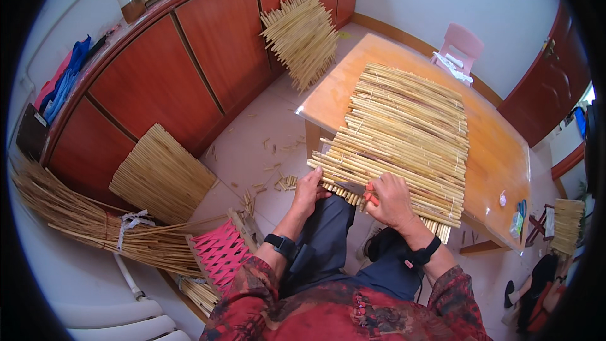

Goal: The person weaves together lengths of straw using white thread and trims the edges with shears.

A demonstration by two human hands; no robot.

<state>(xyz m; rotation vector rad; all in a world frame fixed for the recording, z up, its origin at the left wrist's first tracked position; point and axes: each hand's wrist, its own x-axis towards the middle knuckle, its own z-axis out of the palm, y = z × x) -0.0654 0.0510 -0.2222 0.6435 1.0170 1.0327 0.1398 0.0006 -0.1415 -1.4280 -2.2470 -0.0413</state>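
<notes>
Centrally, one mat of straw-coloured round stalks [407, 132], bound in rows with pale ties, lies on an orange-brown wooden surface [499, 170], its near edge overhanging toward the person's knees.

Left hand [308, 191]: fingers closed on stalk ends at the mat's near left corner.

Right hand [392, 202]: fist wrapped around an orange-handled tool with a dark flat blade [372, 196], the blade pointing left along the near edge, between both hands.

Floor, left of the surface: scattered short cut stalk pieces [287, 182].

Against reddish-brown wooden cabinets [218, 31]: two further items, a straight-edged rectangular stalk mat [163, 170] and, farther off, an uneven-edged stalk mat [303, 38].

Lower left: one bundle of long thin brown stalks [63, 208], tied with white cloth [134, 221]; beside it, a seat of woven pink straps [219, 249].

Beyond the surface: one pale pink plastic chair [461, 44].
</notes>
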